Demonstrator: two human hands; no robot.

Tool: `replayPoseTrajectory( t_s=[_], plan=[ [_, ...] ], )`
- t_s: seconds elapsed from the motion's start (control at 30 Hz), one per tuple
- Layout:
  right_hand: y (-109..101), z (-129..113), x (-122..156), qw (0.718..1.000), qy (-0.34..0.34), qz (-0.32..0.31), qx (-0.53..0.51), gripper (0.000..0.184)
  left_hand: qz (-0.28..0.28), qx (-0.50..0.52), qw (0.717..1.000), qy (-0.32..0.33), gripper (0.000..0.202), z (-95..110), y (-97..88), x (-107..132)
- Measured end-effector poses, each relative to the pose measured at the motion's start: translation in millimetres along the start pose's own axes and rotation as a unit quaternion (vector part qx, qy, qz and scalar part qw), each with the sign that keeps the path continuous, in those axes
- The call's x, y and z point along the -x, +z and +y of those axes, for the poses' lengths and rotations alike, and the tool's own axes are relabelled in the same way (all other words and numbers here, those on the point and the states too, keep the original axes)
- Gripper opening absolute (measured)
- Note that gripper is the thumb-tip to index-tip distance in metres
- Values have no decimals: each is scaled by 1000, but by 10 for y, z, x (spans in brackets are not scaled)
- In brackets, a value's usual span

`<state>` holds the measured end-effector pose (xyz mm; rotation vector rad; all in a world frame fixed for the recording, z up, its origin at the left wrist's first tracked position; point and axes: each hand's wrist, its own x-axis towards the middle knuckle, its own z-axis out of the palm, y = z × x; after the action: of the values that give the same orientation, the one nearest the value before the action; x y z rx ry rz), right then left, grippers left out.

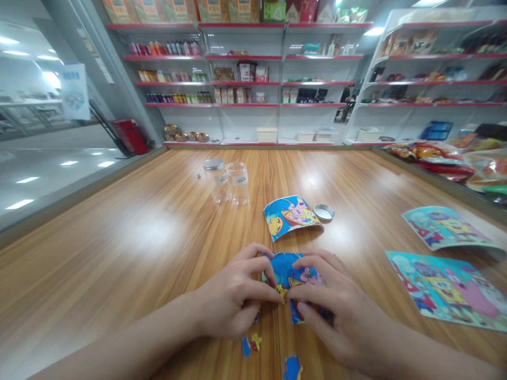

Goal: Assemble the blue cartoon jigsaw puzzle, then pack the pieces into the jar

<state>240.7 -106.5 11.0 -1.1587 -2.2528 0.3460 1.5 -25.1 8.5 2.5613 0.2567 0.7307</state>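
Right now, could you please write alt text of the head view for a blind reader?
A left hand and right hand meet over a partly assembled cartoon puzzle on a wooden table, with loose pieces nearer the camera. Beyond lie a curved picture card and metal lid; two clear jars stand further back.

Glossy wood-grain table (166, 221), smooth clear plastic-looking jars (240, 192), shiny metallic lid (324, 213), smooth paper picture (293, 215), cardboard-looking puzzle (284, 265)

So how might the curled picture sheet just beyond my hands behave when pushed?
The curled sheet looks thin, so it's probably light and bendy. Its bowed shape suggests it may flatten under pressure, and the glossy tabletop might let it slide.
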Motion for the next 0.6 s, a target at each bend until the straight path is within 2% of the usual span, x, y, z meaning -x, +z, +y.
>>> replayPoseTrajectory(
  t_s=[0.3, 0.43, 0.6],
  plan=[
    [1, 24, -9, 1000, 15, -13, -18, 23, 15, -3, 1000, -9, 50, 16, 11, -20],
    [2, 17, -9, 1000, 7, -10, -27, 24, 42, -27, 996, -78, 31, 55, 48, -24],
    [9, 12, 5, 1000, 14, -10, -26, 23, 25, -58, 991, -122, 27, 109, 116, -42]
  ],
)
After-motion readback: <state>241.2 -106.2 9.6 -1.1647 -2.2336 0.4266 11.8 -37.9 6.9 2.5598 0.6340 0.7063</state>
